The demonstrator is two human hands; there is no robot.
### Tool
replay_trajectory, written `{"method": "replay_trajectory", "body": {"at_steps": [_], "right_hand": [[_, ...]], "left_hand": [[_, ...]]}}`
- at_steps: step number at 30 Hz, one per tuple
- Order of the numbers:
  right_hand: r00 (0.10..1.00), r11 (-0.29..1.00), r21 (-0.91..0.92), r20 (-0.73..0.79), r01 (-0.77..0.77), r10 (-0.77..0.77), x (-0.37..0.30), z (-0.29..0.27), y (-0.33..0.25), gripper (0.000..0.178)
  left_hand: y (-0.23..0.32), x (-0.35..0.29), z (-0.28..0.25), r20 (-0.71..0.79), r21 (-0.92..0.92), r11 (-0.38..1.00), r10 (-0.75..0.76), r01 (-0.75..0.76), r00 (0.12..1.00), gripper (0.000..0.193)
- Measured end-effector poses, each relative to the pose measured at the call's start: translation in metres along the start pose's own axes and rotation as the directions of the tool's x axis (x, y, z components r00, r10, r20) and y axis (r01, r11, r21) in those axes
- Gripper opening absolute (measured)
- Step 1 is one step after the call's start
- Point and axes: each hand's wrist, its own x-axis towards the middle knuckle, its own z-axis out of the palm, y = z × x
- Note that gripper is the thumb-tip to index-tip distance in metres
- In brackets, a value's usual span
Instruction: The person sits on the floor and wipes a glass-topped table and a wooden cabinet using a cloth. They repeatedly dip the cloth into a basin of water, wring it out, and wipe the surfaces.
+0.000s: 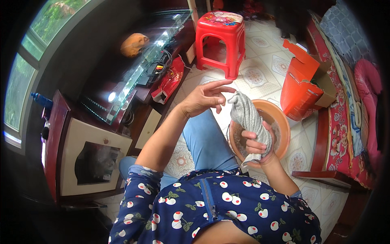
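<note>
A grey cloth (248, 114), twisted into a thick roll, stands upright in my right hand (260, 145). The fingers of that hand wrap round its lower part, and a loose end pokes out below. My left hand (206, 97) is just left of the cloth's top end, fingers apart and holding nothing. Under the cloth and my right hand stands an orange-brown basin (283, 122) on the floor. What lies in the basin is partly hidden by the cloth and hand; water seems to show at its right side.
Ahead stands a red plastic stool (221, 36) on the patterned tile floor (260, 75). An orange cardboard box (300, 87) sits beyond the basin, next to a low bed (339, 122) with red floral cloth. Along the left runs a cabinet (93, 152) with a glass shelf (140, 77) and cables.
</note>
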Motion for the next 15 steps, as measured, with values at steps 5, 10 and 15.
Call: {"method": "replay_trajectory", "body": {"at_steps": [5,10,15], "right_hand": [[0.962,0.989,0.122,0.269,-0.085,0.049,0.023,-0.006,0.029,0.057],[0.998,0.965,-0.26,0.039,-0.034,0.045,0.005,0.003,0.01,0.053],[0.812,-0.513,-0.708,-0.147,-0.485,-0.565,0.002,0.007,-0.027,0.078]], "left_hand": [[-0.031,0.02,0.031,0.067,-0.063,0.957,0.288,-0.284,0.955,0.087],[-0.017,0.034,0.062,-0.271,0.648,0.759,0.161,0.057,0.949,0.042],[-0.071,0.071,0.063,-0.356,0.887,0.331,0.046,0.322,0.933,0.037]]}}
